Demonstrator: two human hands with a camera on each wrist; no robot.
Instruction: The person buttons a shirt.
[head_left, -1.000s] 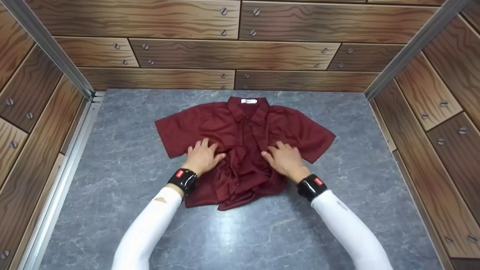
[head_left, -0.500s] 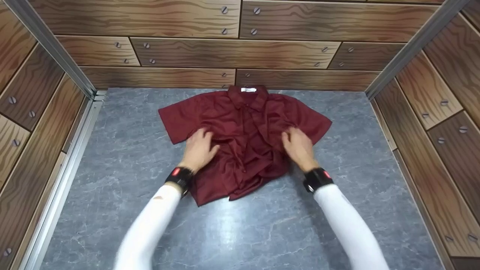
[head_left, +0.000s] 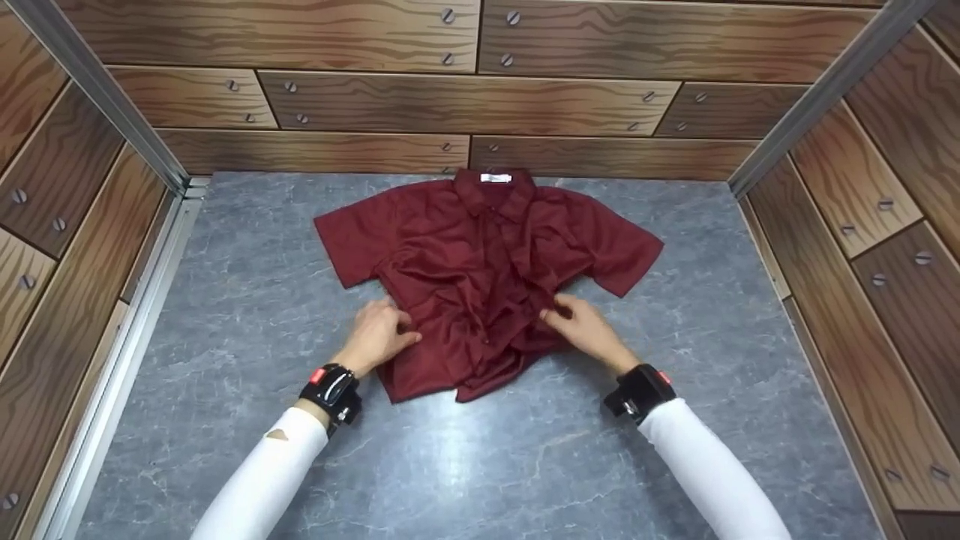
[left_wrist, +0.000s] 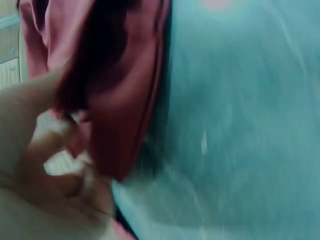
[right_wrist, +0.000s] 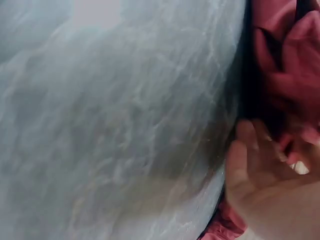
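Note:
A dark red short-sleeved shirt (head_left: 442,247) lies face up on the grey floor, collar and white label at the far side. Its body is rumpled and its front hangs partly open. My left hand (head_left: 375,335) pinches the shirt's left side edge above the hem, thumb on top. In the blurred left wrist view, the hem corner (left_wrist: 120,115) hangs beside the thumb and curled fingers. At the right side, my right hand (head_left: 589,330) holds the bunched cloth between thumb and fingers. Folds of the shirt (right_wrist: 300,65) partly hide that grip in the right wrist view.
The marbled grey surface (head_left: 450,472) extends around the shirt. Wood-patterned panels (head_left: 465,105) stand at the back and on both sides, with metal rails (head_left: 124,360) along the edges. The collar nearly touches the back panel.
The shirt has shifted toward the back panel. My hands, first lying on its front, have drawn apart and back to its side edges, where they now pinch the cloth.

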